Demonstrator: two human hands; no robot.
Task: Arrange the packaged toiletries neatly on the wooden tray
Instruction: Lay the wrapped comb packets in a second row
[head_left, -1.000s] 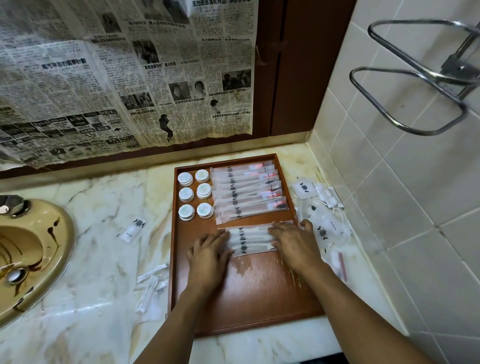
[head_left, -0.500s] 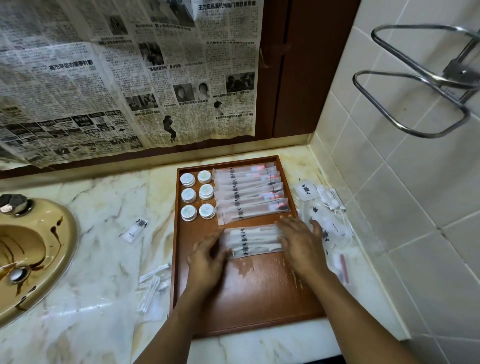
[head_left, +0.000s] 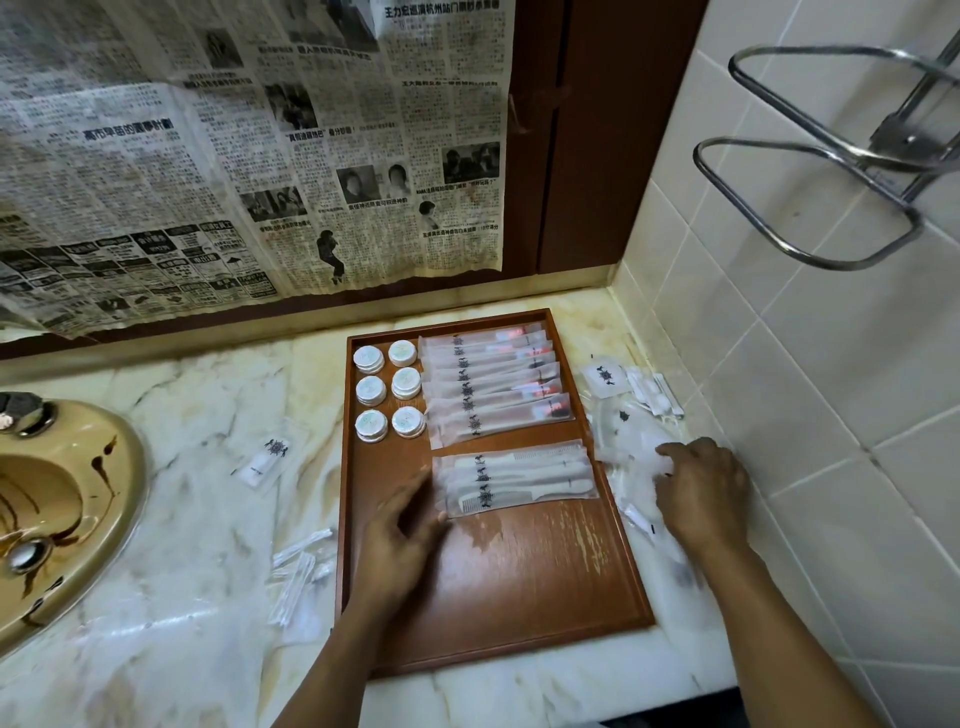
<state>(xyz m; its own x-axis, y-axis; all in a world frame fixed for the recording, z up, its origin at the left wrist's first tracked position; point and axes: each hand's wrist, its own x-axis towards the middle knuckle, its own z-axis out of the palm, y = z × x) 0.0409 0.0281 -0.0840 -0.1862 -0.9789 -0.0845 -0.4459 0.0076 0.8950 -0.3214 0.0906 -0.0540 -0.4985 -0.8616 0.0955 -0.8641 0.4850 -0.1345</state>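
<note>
A marble table (head_left: 208, 519) runs into a corner between a wall hung with newspaper (head_left: 208, 182) and white tiles (head_left: 779, 364) that carry a wire rack (head_left: 831, 156). A tan sink (head_left: 62, 493) is set in at the left. The tray (head_left: 519, 597) lies near the tiles, with loose packets (head_left: 623, 431) piled on the table to its right and more (head_left: 301, 571) to its left.

Half a second ago both hands pressed the ends of the combs (head_left: 514, 478). Now the right hand (head_left: 701, 493) has left the tray and lies on the right-hand pile, fingers bent down; whether its grip has closed on a packet cannot be told. The left hand (head_left: 405, 525), blurred, has drawn back a little to the combs' left end, its grip loose and holding nothing.

The combs sit mid-tray in an overlapping stack, their long axes left to right, rising slightly toward the right. The toothbrushes (head_left: 493, 389) beyond them lie the same way, red ends to the right, beside six tubs (head_left: 389, 389) in two columns.
</note>
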